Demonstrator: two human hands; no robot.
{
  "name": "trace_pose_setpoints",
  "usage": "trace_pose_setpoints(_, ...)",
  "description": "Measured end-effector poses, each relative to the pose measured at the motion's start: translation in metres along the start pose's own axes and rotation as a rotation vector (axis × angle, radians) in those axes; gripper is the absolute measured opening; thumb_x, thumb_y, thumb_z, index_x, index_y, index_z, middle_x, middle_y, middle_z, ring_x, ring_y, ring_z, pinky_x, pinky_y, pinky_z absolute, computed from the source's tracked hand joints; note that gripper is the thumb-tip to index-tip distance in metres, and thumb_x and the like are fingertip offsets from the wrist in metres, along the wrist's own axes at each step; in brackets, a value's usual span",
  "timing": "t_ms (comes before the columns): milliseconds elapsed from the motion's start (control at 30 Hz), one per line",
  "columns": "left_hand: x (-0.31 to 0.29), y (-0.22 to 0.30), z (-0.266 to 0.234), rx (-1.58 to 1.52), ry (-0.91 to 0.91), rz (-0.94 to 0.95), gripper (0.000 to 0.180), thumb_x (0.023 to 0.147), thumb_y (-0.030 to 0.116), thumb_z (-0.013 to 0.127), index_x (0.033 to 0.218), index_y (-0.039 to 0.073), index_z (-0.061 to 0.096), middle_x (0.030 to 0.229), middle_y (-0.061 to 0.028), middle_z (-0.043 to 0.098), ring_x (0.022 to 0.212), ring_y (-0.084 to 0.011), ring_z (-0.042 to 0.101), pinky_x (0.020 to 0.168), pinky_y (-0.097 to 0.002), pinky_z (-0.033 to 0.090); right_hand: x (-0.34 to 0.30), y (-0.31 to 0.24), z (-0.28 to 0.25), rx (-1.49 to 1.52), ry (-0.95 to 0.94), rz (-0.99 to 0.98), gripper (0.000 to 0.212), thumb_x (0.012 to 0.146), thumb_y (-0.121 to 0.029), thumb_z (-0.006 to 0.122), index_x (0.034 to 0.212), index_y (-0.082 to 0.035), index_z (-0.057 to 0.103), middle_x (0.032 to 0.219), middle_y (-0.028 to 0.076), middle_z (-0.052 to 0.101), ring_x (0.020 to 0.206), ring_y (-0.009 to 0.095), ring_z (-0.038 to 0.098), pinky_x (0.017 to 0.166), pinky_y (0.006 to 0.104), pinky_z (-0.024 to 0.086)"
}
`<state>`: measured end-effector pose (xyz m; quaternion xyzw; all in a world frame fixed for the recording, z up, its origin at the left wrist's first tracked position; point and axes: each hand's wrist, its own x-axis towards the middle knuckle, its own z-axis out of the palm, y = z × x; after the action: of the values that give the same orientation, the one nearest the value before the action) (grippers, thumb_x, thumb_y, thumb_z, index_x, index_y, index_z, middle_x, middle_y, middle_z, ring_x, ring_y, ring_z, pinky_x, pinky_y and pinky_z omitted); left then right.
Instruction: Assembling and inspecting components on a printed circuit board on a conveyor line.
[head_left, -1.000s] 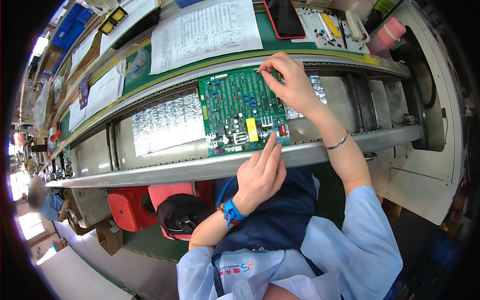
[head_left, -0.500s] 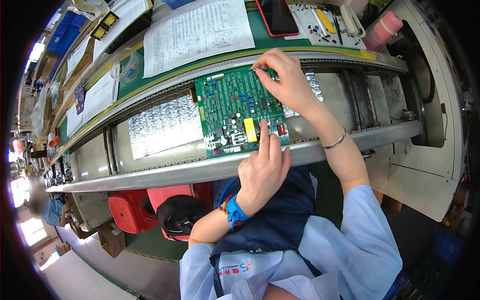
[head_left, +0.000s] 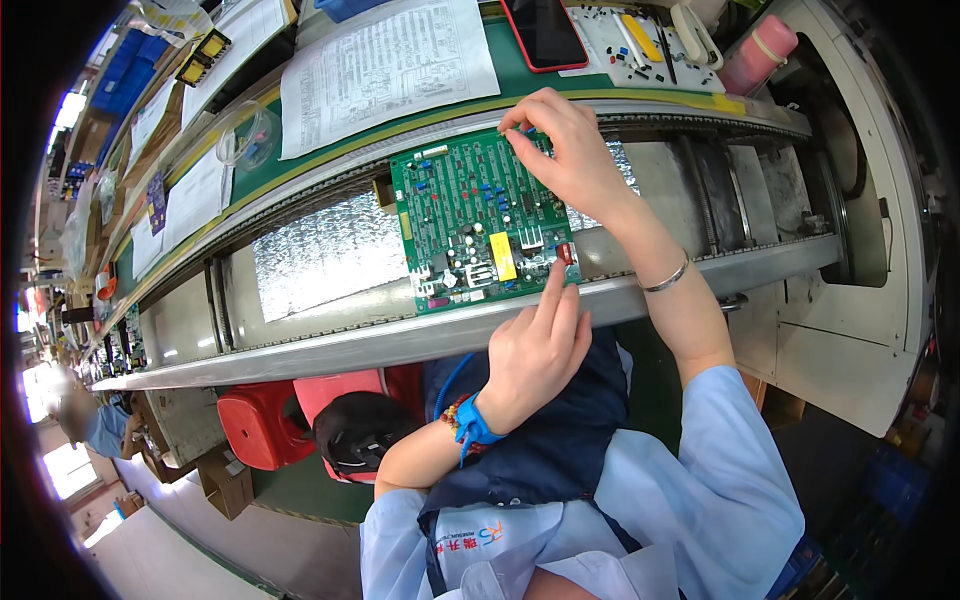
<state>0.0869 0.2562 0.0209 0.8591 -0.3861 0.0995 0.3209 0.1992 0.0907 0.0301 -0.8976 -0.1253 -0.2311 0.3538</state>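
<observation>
A green circuit board [head_left: 440, 215] rests across the rails, crowded with small parts, among them a yellow block [head_left: 502, 257] and a red component [head_left: 566, 254] near its right front corner. My left hand [head_left: 535, 350], a blue strap around its wrist, reaches in from the front edge. Its index fingertip is at the red component, and the other fingers are partly bent. At the board's far right corner is my right hand [head_left: 572, 150], thumb and index finger drawn close in a pinch. Whatever lies between those fingertips is too small to make out.
Metal conveyor rails [head_left: 330, 352] run in front of and behind the board. Beyond lie a printed sheet [head_left: 385, 70], a phone [head_left: 545, 35] and a white tray [head_left: 640, 60] of loose parts. A clear plastic cup [head_left: 250, 140] stands at left; a pink bottle [head_left: 760, 55] at right.
My left index finger has moved right and nearer to me, from beside the yellow block to the red component, uncovering pale upright parts. My right hand stays almost in place.
</observation>
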Motion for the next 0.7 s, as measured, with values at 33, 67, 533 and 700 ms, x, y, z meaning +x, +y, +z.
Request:
trace_pose_setpoints(33,-0.001,0.000,0.003,-0.001,0.000,0.000,0.031,0.078,0.011,0.068,0.104,-0.003,0.057,0.122,-0.0211,0.058,0.058,-0.0205,0.063,0.053,-0.0294,0.050,0.000,0.001,-0.002,0.000,-0.003,0.007,0.011,0.087,-0.014,0.060,0.095,-0.008,0.060,0.095,0.002,0.058,0.090,0.017,0.057,0.086,0.0331,0.034)
trace_pose_setpoints(67,-0.001,0.000,0.006,0.015,-0.008,0.022,0.031,0.078,0.013,0.067,0.103,-0.003,0.058,0.123,-0.0204,0.058,0.055,-0.0172,0.059,0.051,-0.0273,0.049,0.001,0.002,-0.003,0.002,-0.006,0.014,0.011,0.087,-0.014,0.060,0.095,-0.007,0.061,0.095,0.003,0.058,0.090,0.018,0.057,0.086,0.0336,0.035)
trace_pose_setpoints(533,0.007,0.008,0.022,0.058,-0.080,0.032,0.031,0.079,0.017,0.066,0.103,-0.001,0.058,0.123,-0.0178,0.058,0.054,-0.0147,0.057,0.050,-0.0273,0.048,0.000,0.015,-0.027,-0.022,-0.184,0.081,0.022,0.080,-0.014,0.067,0.100,-0.007,0.061,0.105,0.005,0.057,0.100,0.023,0.057,0.094,0.0373,0.038)
trace_pose_setpoints(700,0.007,0.009,0.024,0.087,-0.020,0.035,0.030,0.079,0.017,0.066,0.102,0.000,0.058,0.124,-0.0184,0.057,0.052,-0.0133,0.055,0.049,-0.0267,0.047,-0.012,0.023,-0.054,-0.153,-0.449,0.109,0.056,0.068,-0.021,0.077,0.119,-0.016,0.054,0.127,0.005,0.046,0.126,0.024,0.041,0.104,0.0405,0.031)
